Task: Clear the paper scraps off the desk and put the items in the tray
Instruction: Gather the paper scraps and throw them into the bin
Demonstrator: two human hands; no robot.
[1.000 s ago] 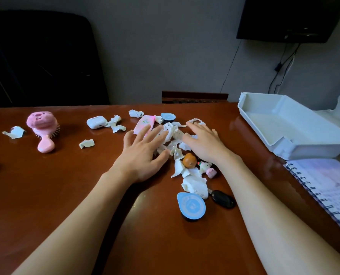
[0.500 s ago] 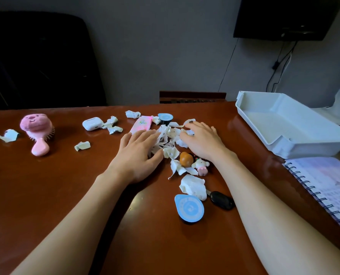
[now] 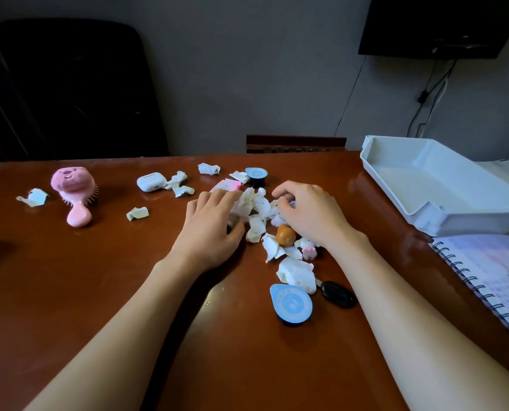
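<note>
I'm mid-gather. The heap of scraps [image 3: 257, 209] sits on the desk [image 3: 69, 292] between the two hands. The left hand [image 3: 208, 232] lies low with its fingers nearly straight, pressing into the heap from its own side. The right hand [image 3: 312, 218] has its fingers curled down round the heap's other side. Nothing looks lifted off the wood yet.

To do this well I'd draw the hands toward each other along the desk, keeping the little fingers down so thin scraps can't slide under. The catch is what's mixed in. The orange toy [image 3: 285, 235] and the small white-and-pink figure [image 3: 308, 246] lie just below the right palm, touching the paper, and the pink card [image 3: 228, 184] sits just beyond the left fingertips. Those belong in the tray [image 3: 407, 185], which stands well out past the right hand. So I'd scoop paper only and let the toys roll clear rather than squeeze them in.

One scoop won't finish it. A large crumpled scrap [image 3: 297, 272] lies back toward the right wrist, beside the blue-lidded cup [image 3: 290, 304] and the black key fob [image 3: 338, 293]. Loose scraps [image 3: 137, 213] sit well out to the left of the left hand, near the earbud case [image 3: 151, 181] and the pink hairbrush [image 3: 73, 194]. I'd expect crumpled paper to spring open once it's let go — so grip firm, carry low.
</note>
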